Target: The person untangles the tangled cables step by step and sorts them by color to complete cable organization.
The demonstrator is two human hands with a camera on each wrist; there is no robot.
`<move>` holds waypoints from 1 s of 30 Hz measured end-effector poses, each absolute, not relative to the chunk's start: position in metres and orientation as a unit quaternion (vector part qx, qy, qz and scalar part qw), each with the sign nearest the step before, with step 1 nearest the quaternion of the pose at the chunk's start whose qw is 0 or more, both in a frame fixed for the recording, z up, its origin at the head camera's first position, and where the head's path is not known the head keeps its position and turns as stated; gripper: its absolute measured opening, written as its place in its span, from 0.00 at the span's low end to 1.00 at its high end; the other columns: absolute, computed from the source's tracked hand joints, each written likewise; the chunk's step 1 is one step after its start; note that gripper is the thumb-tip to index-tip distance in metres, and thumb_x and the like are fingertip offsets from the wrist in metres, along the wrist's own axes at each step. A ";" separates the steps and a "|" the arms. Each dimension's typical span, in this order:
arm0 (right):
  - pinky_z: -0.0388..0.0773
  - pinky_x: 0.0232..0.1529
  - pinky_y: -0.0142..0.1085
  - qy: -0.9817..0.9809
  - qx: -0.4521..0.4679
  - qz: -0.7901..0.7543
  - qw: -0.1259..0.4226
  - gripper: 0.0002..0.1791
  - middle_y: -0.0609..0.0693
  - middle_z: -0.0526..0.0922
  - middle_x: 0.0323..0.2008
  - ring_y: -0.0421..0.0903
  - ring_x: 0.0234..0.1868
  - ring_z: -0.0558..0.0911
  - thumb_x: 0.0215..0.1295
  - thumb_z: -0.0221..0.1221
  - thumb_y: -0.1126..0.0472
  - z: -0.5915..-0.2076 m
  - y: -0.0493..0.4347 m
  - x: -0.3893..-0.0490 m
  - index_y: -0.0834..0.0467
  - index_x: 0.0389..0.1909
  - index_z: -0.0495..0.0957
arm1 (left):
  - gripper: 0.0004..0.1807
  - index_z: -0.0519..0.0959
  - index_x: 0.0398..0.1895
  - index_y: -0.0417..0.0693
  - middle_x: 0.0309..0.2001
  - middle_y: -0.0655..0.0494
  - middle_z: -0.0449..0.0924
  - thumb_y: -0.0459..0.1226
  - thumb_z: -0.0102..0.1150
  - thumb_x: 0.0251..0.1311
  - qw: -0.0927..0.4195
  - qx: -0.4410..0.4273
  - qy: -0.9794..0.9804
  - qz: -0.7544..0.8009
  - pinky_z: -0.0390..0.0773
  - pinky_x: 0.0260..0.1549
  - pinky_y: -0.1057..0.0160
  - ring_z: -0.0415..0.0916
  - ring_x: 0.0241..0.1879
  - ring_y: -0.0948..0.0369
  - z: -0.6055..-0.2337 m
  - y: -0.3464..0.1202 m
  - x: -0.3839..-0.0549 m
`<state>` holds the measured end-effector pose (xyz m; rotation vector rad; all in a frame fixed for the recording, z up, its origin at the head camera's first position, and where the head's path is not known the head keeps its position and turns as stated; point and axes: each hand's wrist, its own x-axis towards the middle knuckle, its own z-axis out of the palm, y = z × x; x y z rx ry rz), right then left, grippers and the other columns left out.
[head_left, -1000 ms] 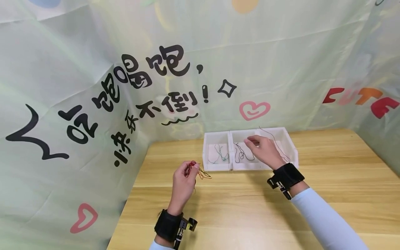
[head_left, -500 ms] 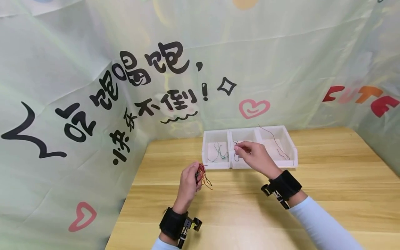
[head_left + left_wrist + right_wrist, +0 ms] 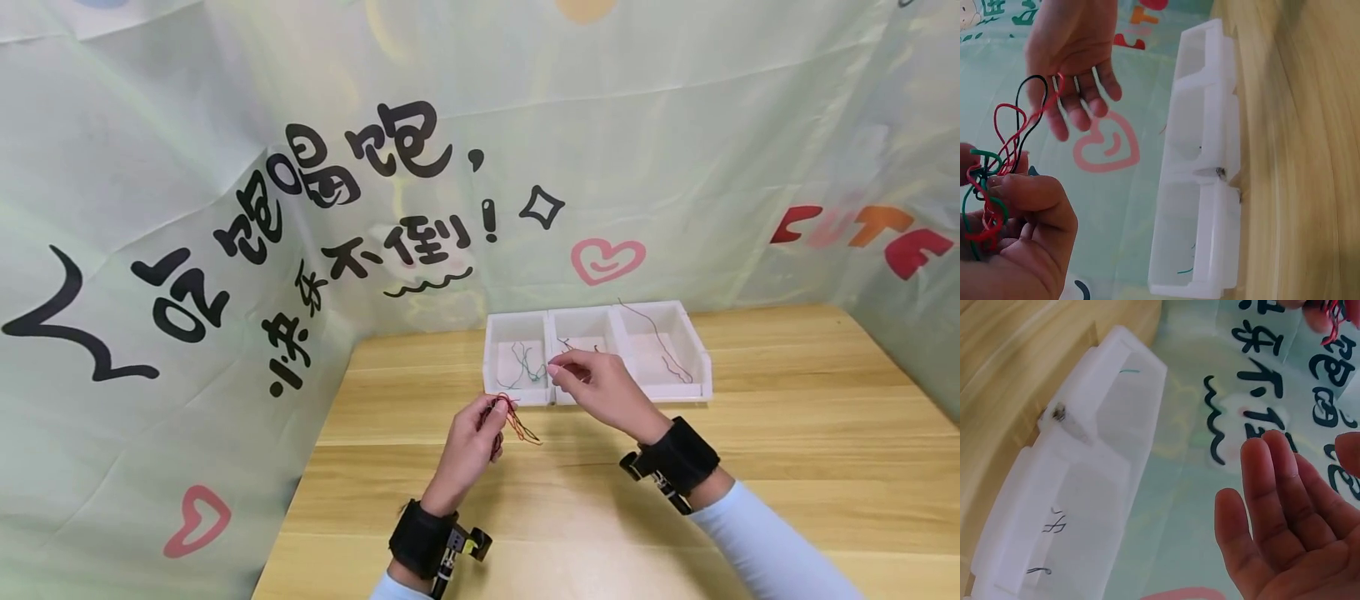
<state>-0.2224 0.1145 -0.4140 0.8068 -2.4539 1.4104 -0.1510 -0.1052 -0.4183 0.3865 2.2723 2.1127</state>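
The right hand (image 3: 603, 390) has moved left, fingers loosely apart, toward the left hand (image 3: 467, 450), whose fingers pinch tangled wires (image 3: 517, 420); best to tease strands out singly.

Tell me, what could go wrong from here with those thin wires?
The red, black and green wires in the person's left hand look tangled, so pulling one might tighten a knot or drag others along. A reddish wire reaches past the back rim of the white three-section tray, so it might get snagged.
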 end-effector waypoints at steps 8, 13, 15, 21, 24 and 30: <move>0.77 0.26 0.35 -0.819 0.327 0.462 0.092 0.07 0.37 0.79 0.24 0.35 0.25 0.76 0.64 0.57 0.48 -0.406 0.102 -0.208 0.44 0.30 0.80 | 0.16 0.74 0.43 0.34 0.18 0.51 0.61 0.39 0.39 0.72 0.005 0.124 0.744 0.657 0.62 0.11 0.71 0.60 0.13 0.63 -0.401 -0.097 -0.142; 0.75 0.22 0.34 -0.821 0.361 0.439 0.058 0.07 0.39 0.79 0.21 0.35 0.22 0.73 0.62 0.59 0.47 -0.405 0.096 -0.201 0.41 0.25 0.78 | 0.15 0.74 0.39 0.37 0.18 0.51 0.62 0.40 0.41 0.72 -0.002 0.115 0.736 0.667 0.62 0.11 0.70 0.60 0.13 0.61 -0.401 -0.093 -0.142; 0.73 0.21 0.33 -0.821 0.376 0.429 0.037 0.09 0.38 0.78 0.20 0.35 0.20 0.72 0.62 0.58 0.46 -0.407 0.093 -0.199 0.42 0.25 0.78 | 0.15 0.74 0.39 0.38 0.17 0.51 0.62 0.41 0.42 0.71 -0.005 0.112 0.732 0.672 0.61 0.10 0.71 0.59 0.12 0.62 -0.402 -0.091 -0.142; 0.67 0.17 0.29 -0.801 0.428 0.418 0.017 0.12 0.36 0.72 0.17 0.33 0.16 0.67 0.65 0.56 0.53 -0.412 0.088 -0.195 0.51 0.23 0.78 | 0.15 0.73 0.42 0.38 0.16 0.52 0.64 0.41 0.43 0.71 -0.007 0.105 0.728 0.678 0.61 0.09 0.71 0.59 0.11 0.64 -0.403 -0.085 -0.140; 0.68 0.17 0.29 -0.800 0.429 0.419 0.017 0.11 0.37 0.73 0.18 0.33 0.17 0.68 0.66 0.56 0.54 -0.413 0.087 -0.196 0.51 0.24 0.78 | 0.14 0.72 0.44 0.38 0.17 0.54 0.65 0.41 0.44 0.70 -0.012 0.111 0.733 0.671 0.61 0.11 0.71 0.60 0.12 0.65 -0.404 -0.083 -0.139; 0.71 0.19 0.32 -0.804 0.414 0.426 0.013 0.10 0.40 0.75 0.18 0.35 0.18 0.70 0.66 0.56 0.55 -0.414 0.089 -0.197 0.49 0.25 0.79 | 0.13 0.69 0.46 0.35 0.20 0.50 0.66 0.39 0.43 0.70 -0.020 0.130 0.731 0.670 0.62 0.10 0.72 0.60 0.12 0.65 -0.406 -0.083 -0.138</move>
